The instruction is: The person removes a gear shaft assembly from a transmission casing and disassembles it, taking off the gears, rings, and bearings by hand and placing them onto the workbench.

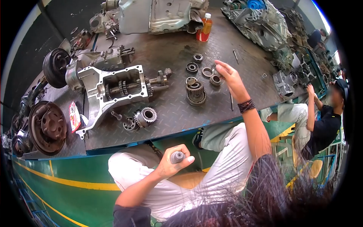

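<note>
My left hand (172,162), over my lap, is closed around a metal shaft (177,157) seen nearly end-on. My right hand (231,79) reaches over the table with thumb and fingertips pinched together; a small greyish part seems to be between them, too unclear to name. Close to those fingertips lie a metal ring (207,72) and a small gear (215,80). Left of them stands a stack of gears (195,90). Two more ring-shaped parts, a toothed ring (192,67) and a bearing-like ring (197,58), lie farther back.
An open gearbox housing (117,85) with gears inside occupies the left. Before it lies a gear cluster (145,116). A bottle (204,28) stands at the back. Large casings (261,24) line the far right. Another person (321,121) sits at right.
</note>
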A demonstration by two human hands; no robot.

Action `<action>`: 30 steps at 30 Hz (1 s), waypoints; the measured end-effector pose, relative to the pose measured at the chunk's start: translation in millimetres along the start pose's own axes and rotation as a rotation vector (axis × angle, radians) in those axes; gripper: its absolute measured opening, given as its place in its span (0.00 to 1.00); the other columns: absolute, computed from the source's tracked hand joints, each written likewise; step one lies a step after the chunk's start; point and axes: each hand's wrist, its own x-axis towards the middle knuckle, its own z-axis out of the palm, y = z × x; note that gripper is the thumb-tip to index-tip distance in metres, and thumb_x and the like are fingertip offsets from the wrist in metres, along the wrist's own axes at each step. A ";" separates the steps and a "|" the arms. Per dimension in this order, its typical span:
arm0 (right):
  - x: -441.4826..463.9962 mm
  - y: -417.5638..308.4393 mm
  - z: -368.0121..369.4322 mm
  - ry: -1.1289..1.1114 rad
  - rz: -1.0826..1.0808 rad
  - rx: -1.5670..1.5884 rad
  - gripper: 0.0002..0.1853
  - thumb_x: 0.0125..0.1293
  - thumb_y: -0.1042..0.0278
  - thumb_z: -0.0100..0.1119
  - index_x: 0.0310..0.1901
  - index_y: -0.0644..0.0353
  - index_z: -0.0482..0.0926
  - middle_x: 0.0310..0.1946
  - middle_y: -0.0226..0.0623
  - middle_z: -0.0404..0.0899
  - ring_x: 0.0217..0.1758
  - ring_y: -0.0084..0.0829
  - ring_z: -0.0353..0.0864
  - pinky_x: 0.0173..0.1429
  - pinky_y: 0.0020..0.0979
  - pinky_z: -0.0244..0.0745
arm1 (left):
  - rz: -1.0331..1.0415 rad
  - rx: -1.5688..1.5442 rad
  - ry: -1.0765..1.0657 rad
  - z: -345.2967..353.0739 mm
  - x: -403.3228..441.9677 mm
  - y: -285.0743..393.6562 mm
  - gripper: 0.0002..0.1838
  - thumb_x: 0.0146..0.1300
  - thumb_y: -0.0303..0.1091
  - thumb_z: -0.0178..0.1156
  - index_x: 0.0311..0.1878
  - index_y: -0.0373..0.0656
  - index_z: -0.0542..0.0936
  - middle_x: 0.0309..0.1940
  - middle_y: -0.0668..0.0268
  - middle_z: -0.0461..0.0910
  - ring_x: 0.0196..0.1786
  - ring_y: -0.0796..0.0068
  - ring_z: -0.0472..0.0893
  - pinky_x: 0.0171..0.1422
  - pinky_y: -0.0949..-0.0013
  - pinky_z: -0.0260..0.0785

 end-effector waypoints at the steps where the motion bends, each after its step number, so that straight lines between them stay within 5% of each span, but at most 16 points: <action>1: -5.0 -3.5 -4.2 0.010 -0.085 0.043 0.24 0.78 0.64 0.70 0.71 0.61 0.80 0.56 0.30 0.88 0.59 0.16 0.82 0.65 0.25 0.77 | -0.003 -0.005 0.003 -1.0 0.0 0.0 0.15 0.72 0.41 0.74 0.35 0.44 0.78 0.30 0.77 0.75 0.35 0.87 0.71 0.40 0.75 0.64; 6: -34.2 -11.6 -30.3 -0.145 -0.100 -0.225 0.19 0.74 0.74 0.73 0.64 0.63 0.86 0.47 0.30 0.89 0.47 0.17 0.85 0.54 0.23 0.81 | 0.001 -0.008 0.013 0.1 0.4 -1.5 0.15 0.72 0.40 0.74 0.35 0.44 0.79 0.30 0.77 0.75 0.34 0.87 0.71 0.40 0.75 0.64; 8: -35.5 -7.5 -28.8 -0.037 -0.130 -0.430 0.14 0.74 0.71 0.73 0.58 0.61 0.89 0.45 0.33 0.90 0.47 0.24 0.87 0.57 0.29 0.82 | -0.011 -0.013 0.008 -1.7 0.7 -1.0 0.15 0.72 0.39 0.74 0.35 0.44 0.79 0.30 0.77 0.75 0.34 0.87 0.71 0.40 0.75 0.64; 10: -34.1 5.5 -13.7 0.158 -0.481 -0.875 0.11 0.75 0.68 0.71 0.55 0.60 0.90 0.48 0.38 0.91 0.52 0.37 0.88 0.64 0.37 0.80 | -0.014 -0.019 0.010 -1.2 1.1 -2.9 0.15 0.72 0.39 0.74 0.35 0.44 0.79 0.31 0.77 0.75 0.35 0.87 0.71 0.40 0.75 0.64; 11: -45.3 16.6 6.4 0.271 -0.475 -0.826 0.11 0.78 0.64 0.66 0.54 0.58 0.90 0.52 0.41 0.89 0.59 0.47 0.85 0.71 0.43 0.75 | -0.029 -0.054 0.016 0.4 0.8 -0.3 0.14 0.71 0.38 0.74 0.35 0.44 0.79 0.30 0.78 0.75 0.34 0.88 0.71 0.39 0.75 0.63; 14: -64.6 46.3 18.7 0.281 -0.397 -1.011 0.14 0.83 0.60 0.56 0.52 0.58 0.90 0.55 0.40 0.87 0.62 0.42 0.84 0.82 0.52 0.63 | -0.049 -0.109 0.054 0.9 2.0 -12.5 0.13 0.72 0.37 0.73 0.35 0.44 0.78 0.29 0.78 0.74 0.32 0.88 0.70 0.37 0.75 0.62; 16: -62.1 26.4 13.7 0.346 -0.434 -0.849 0.14 0.84 0.61 0.54 0.52 0.57 0.89 0.54 0.40 0.87 0.63 0.42 0.84 0.84 0.56 0.58 | -0.059 -0.154 0.046 -0.2 3.4 -8.7 0.13 0.72 0.37 0.72 0.36 0.44 0.78 0.28 0.79 0.73 0.31 0.89 0.69 0.35 0.75 0.61; 21: -54.4 29.7 -0.7 0.256 -0.496 -0.647 0.14 0.84 0.64 0.53 0.52 0.61 0.87 0.51 0.41 0.87 0.58 0.40 0.83 0.67 0.36 0.75 | -0.063 -0.183 0.058 0.3 3.2 -1.9 0.13 0.73 0.37 0.72 0.36 0.45 0.78 0.28 0.79 0.74 0.32 0.90 0.69 0.36 0.76 0.60; 24: -46.6 21.7 11.7 0.238 -0.548 -0.685 0.12 0.83 0.65 0.57 0.53 0.62 0.86 0.51 0.41 0.86 0.58 0.38 0.83 0.67 0.37 0.75 | -0.028 -0.121 0.035 -0.4 4.2 -2.0 0.14 0.73 0.37 0.72 0.36 0.45 0.78 0.29 0.79 0.74 0.33 0.90 0.70 0.38 0.76 0.61; 30: -27.0 -1.5 60.7 -0.032 -0.510 -0.618 0.21 0.81 0.62 0.62 0.70 0.58 0.81 0.62 0.44 0.85 0.63 0.41 0.83 0.73 0.38 0.74 | 0.014 -0.017 0.004 0.5 2.6 3.8 0.15 0.73 0.38 0.73 0.35 0.44 0.78 0.30 0.78 0.74 0.34 0.88 0.70 0.39 0.76 0.63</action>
